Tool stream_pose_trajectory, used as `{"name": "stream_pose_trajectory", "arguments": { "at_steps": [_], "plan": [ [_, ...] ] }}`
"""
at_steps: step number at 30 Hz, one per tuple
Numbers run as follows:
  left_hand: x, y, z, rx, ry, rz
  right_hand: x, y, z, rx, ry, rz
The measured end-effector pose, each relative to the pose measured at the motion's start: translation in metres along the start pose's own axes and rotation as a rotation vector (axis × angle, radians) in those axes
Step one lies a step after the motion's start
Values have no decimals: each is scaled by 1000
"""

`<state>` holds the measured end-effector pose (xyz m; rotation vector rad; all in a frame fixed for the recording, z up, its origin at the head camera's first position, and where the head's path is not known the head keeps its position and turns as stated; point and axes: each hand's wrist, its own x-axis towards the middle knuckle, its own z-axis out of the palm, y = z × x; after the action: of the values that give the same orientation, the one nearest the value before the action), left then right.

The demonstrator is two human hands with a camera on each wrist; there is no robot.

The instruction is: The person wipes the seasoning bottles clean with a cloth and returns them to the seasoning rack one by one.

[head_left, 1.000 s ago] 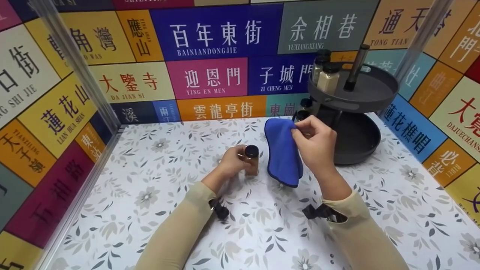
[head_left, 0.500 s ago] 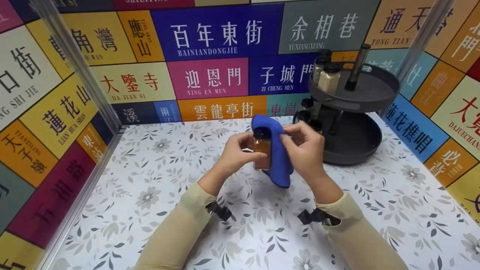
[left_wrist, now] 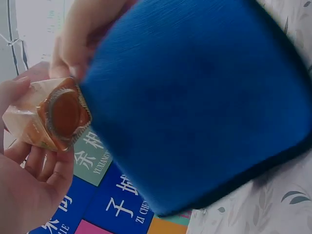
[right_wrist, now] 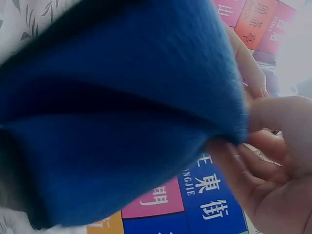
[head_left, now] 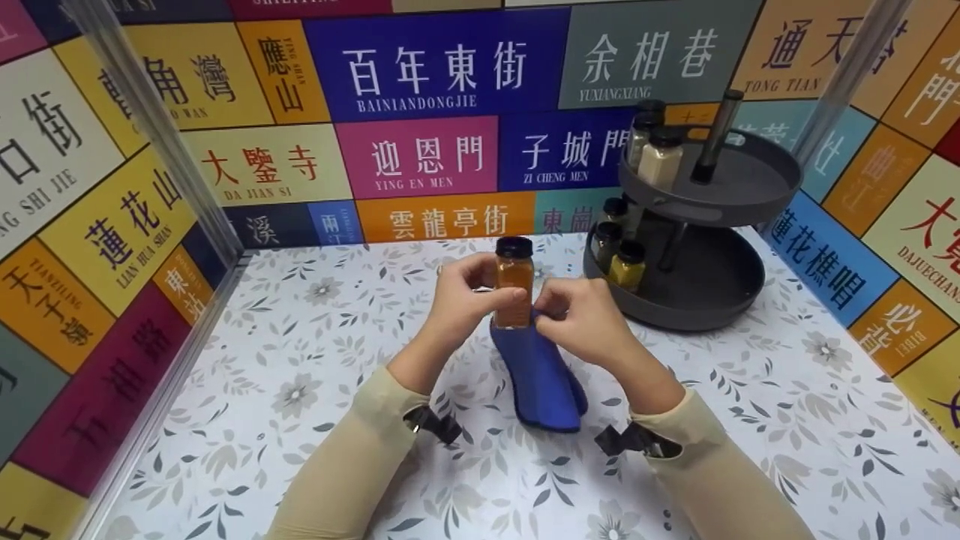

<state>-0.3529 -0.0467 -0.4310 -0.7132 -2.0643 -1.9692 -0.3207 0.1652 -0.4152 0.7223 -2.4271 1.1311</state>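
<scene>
My left hand [head_left: 466,298] grips a small square glass jar [head_left: 514,289] with a black lid and orange-brown powder inside, held upright above the table. In the left wrist view the jar's base [left_wrist: 66,113] faces the camera, with thumb on one side and fingers on the other. My right hand [head_left: 586,321] pinches the upper part of a blue cloth [head_left: 536,379] with dark edging, close beside the jar. The cloth hangs down below and behind the jar. It fills much of the right wrist view, where the thumb and fingers of the right hand [right_wrist: 273,161] pinch its edge.
A dark two-tier round rack [head_left: 697,307] stands at the back right. Its lower tier holds several jars, one a yellow jar [head_left: 628,268]; a pale-powder jar [head_left: 661,159] and others sit on the upper tier. Sign-covered walls enclose the floral tabletop [head_left: 300,457].
The left hand has raised the jar off the table and moved it slightly right. The right hand has brought the cloth left and down, from beside the jar to beneath it.
</scene>
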Motion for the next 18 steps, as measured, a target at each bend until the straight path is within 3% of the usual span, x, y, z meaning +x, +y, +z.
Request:
{"name": "stream_pose_trajectory", "arguments": {
  "at_steps": [2, 6, 11, 14, 18],
  "plan": [
    [-1, 1, 1, 2, -9, -10, 0, -1, 1, 3, 36, 29],
    [-2, 2, 5, 6, -43, -41, 0, -6, 3, 101, 244, 53],
    [-6, 5, 9, 57, -86, -60, -2, -8, 5, 267, 480, -72],
    [-7, 9, 11, 98, -84, -67, -3, -6, 6, 323, 523, -163],
    [-7, 13, 11, 128, -20, -53, -1, -6, 0, 263, 447, -174]
  ]
}}
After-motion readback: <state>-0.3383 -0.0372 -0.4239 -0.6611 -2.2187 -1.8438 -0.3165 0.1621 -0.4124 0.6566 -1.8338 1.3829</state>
